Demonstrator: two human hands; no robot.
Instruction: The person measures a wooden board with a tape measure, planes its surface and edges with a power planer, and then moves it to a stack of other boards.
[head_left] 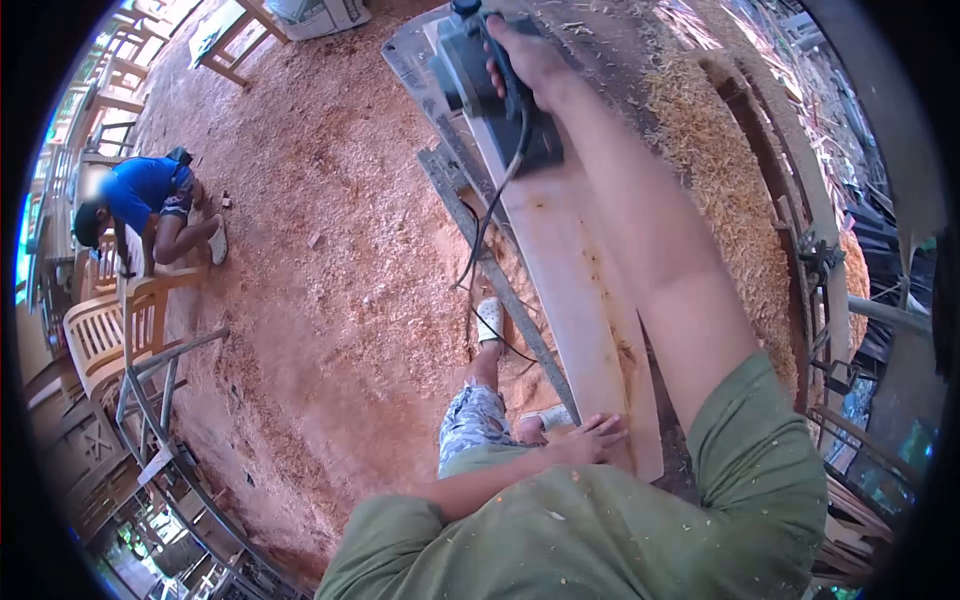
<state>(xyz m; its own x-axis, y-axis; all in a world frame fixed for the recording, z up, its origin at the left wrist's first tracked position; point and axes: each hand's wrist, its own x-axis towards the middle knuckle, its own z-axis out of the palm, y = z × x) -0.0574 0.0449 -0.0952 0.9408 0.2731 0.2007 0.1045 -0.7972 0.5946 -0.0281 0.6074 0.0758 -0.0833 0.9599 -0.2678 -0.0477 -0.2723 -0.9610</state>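
A long pale wooden board (570, 270) with a brown knotty streak lies lengthwise on a narrow workbench (405, 60). On its far end sits a dark power planer (485, 90), its cord hanging down on the left side. My right hand (525, 65) is wrapped round the planer's handle, with the arm stretched out over the board. Near my body, my left hand (592, 440) lies flat on the board's near end, its fingers spread a little.
A person in a blue shirt (148, 195) bends beside a wooden chair (105, 335) at the left. Wood shavings (715, 160) are heaped right of the bench. A metal bar (500, 280) runs along the bench's left side, above the shaving-covered ground (340, 270).
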